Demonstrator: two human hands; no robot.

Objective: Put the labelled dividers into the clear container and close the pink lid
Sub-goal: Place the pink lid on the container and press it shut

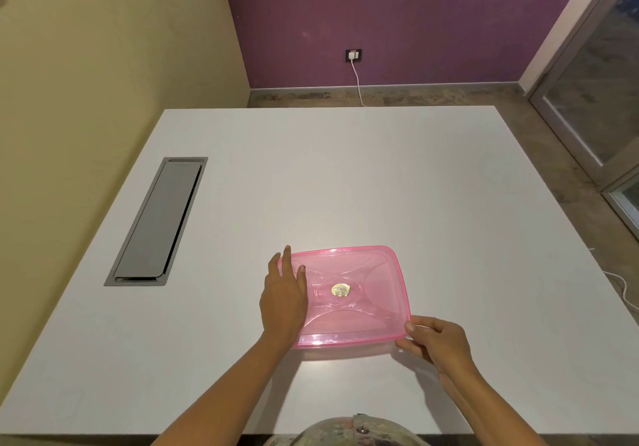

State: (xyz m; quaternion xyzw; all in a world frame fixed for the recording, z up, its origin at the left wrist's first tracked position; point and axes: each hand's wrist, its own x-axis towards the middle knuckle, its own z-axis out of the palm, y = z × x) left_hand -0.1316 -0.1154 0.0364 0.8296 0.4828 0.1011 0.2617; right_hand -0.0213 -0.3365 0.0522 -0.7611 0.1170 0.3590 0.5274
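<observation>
A translucent pink lid [359,293] with a round gold sticker in its middle lies flat on top of the clear container [349,350], whose wall shows only as a thin strip below the lid's near edge. My left hand [283,298] rests flat on the lid's left side, fingers spread. My right hand [435,342] pinches the lid's near right corner between thumb and fingers. No labelled dividers show; the container's inside is hidden by the lid.
The container stands on a white table [345,176]. A grey cable-tray hatch [157,220] is set into the table at the left. Beyond the far edge are a purple wall with a socket and a white cable [358,79].
</observation>
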